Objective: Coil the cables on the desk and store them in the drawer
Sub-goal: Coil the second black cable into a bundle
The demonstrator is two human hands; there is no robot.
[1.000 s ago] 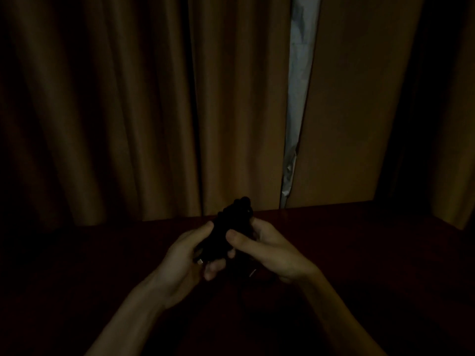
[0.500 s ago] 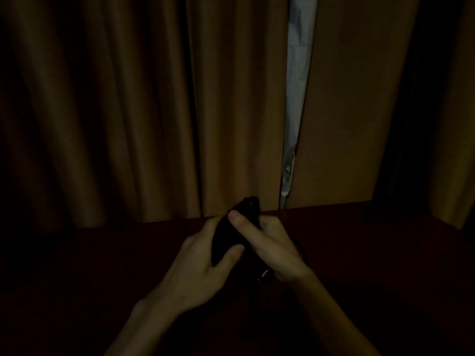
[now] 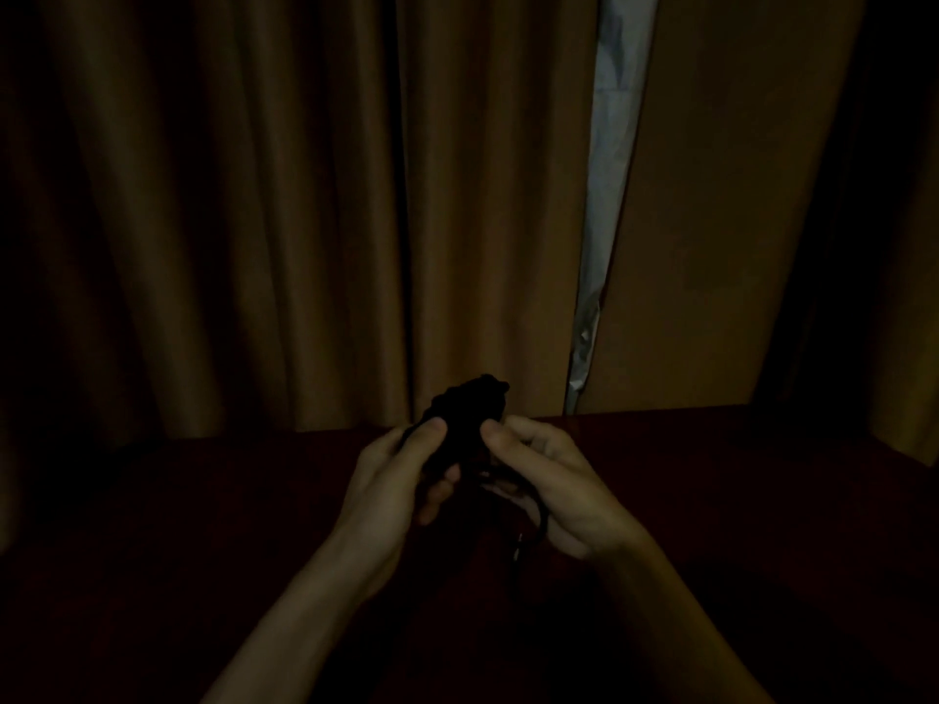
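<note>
My left hand [image 3: 391, 480] grips the coil [image 3: 467, 419], my right hand [image 3: 554, 485] pinches its tail [image 3: 544, 523] — in this dark a slip could let the loops spring apart.

Surface [image 3: 737, 500]: dark reddish-brown, smooth, deep in shadow.
Far edge: straight, running left to right across the view.
Far right corner: in view, with the right edge slanting back toward the near side.
Lying on it: too dark to tell.
</note>
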